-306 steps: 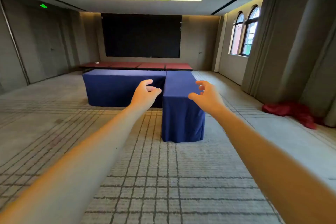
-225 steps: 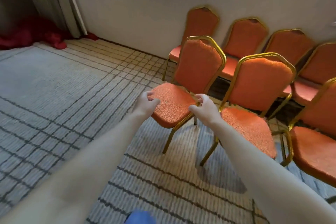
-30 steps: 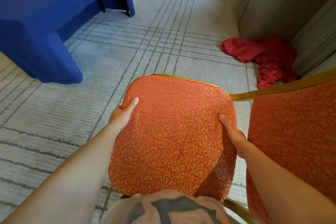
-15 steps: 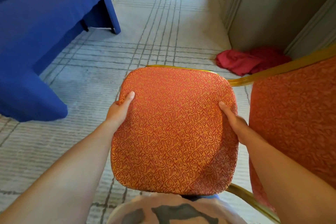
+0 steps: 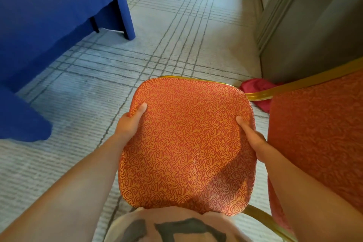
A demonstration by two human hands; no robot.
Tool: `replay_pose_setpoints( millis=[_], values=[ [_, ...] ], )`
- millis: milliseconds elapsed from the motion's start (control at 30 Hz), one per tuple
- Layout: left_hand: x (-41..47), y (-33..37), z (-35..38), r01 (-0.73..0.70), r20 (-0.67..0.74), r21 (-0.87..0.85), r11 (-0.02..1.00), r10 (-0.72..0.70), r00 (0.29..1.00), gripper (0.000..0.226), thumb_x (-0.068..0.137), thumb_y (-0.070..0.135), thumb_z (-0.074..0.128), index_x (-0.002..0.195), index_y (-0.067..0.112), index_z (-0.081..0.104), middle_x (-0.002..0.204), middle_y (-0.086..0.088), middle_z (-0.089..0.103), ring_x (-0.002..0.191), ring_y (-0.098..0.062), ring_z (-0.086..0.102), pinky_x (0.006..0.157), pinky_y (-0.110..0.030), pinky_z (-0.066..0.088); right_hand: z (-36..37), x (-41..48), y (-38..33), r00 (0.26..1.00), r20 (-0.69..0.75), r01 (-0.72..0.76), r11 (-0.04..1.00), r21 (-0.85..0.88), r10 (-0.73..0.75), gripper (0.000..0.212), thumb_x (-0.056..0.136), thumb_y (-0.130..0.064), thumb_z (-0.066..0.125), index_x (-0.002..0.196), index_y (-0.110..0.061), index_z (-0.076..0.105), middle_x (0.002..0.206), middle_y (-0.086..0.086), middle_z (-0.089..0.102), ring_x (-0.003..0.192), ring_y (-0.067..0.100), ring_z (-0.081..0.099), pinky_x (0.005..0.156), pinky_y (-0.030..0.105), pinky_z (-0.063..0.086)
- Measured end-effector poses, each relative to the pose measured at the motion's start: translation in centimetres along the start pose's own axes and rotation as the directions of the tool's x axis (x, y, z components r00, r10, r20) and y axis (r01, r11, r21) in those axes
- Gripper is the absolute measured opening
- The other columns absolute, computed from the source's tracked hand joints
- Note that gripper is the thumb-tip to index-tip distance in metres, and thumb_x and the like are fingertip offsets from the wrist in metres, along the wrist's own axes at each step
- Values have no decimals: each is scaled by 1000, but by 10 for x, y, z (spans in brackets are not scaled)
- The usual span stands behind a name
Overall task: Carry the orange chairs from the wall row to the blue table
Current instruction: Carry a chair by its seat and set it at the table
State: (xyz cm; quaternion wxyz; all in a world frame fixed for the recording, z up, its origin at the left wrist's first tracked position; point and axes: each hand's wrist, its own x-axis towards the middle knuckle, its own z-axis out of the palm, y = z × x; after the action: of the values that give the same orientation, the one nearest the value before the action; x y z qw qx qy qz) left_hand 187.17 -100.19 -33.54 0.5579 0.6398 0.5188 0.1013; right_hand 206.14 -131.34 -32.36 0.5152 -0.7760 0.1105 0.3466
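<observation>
Fingers tucked under seat of orange chair [image 5: 186,143], out of sight; thumbs [image 5: 140,109] pressed flat on top. Gripped at opposite side edges by left hand [image 5: 128,124] and right hand [image 5: 255,143]. Seat at lower centre, against torso; backrest cropped at right, legs hidden. Upper left: blue table [image 5: 49,15], apart, partly cut off. Ahead: open carpet [image 5: 176,35]; red cloth [image 5: 255,88] by wall [image 5: 314,25], right.

Blue table [image 5: 51,17] nearer (at left)

I find nothing I can read. The orange chair [image 5: 186,143] in my grip bears only a swirl pattern, and the dark marks on my shirt [image 5: 172,230] are cut off, illegible.
</observation>
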Motion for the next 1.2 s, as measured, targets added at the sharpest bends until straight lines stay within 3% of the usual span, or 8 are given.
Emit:
replay_pose_setpoints(
  millis=[133,300,433,567,733,867,1000,1200],
  values=[
    [21,15,-1,-65,1,34,997,65,998,79,77,71,56,123,7,62,125,-15,63,118,-29,57,96,-31,39,7,17,-6,1000,20,-2,1000,7,2,91,56,-79,68,127,-22,61,114,7,69,102,27,64,95,40,48],
    [87,56,27,-50,6,109,993,50,999,84,70,79,56,119,12,65,122,-14,64,116,-29,58,98,-33,41,17,82,-38,998,31,-58,997,49,56,109,38,-87,71,127,-25,63,112,5,71,102,27,66,101,46,48],
    [164,93,46,-35,28,139,990,32,999,115,46,96,46,124,14,63,124,-14,64,117,-30,58,100,-37,42,36,147,-82,997,24,-75,995,68,73,109,38,-88,70,128,-28,61,114,4,71,103,27,66,101,47,48],
    [250,147,58,-85,64,109,990,78,995,97,64,85,55,125,10,63,124,-15,64,117,-29,58,98,-34,42,66,210,-143,999,4,-54,991,121,54,106,34,-88,72,123,-29,64,110,3,72,101,26,67,100,46,50],
    [346,229,59,-171,58,58,983,168,984,93,64,82,56,123,10,64,118,-3,64,113,-21,59,92,-28,40,99,276,-235,998,-46,39,983,180,-32,93,34,-87,73,111,-34,68,106,-2,74,99,21,69,97,42,51],
    [405,276,62,-183,43,29,983,182,982,70,81,64,60,121,7,64,112,-5,65,109,-20,59,88,-26,39,122,308,-308,990,-75,131,972,196,-118,71,61,-72,73,119,-31,64,103,-3,72,99,19,67,97,40,51],
    [464,306,66,-138,50,13,990,137,989,86,71,75,60,125,8,60,122,-12,64,114,-28,58,98,-35,43,142,353,-355,994,-60,102,979,175,-93,56,61,-71,74,102,-34,66,108,-1,72,102,23,67,100,45,50],
    [559,334,92,-97,17,5,995,97,995,98,60,85,57,124,10,61,122,-11,65,112,-28,60,98,-38,44,173,446,-424,998,-44,58,987,152,-51,72,63,-71,74,119,-26,64,106,1,71,100,23,66,98,40,50]
  ],
)
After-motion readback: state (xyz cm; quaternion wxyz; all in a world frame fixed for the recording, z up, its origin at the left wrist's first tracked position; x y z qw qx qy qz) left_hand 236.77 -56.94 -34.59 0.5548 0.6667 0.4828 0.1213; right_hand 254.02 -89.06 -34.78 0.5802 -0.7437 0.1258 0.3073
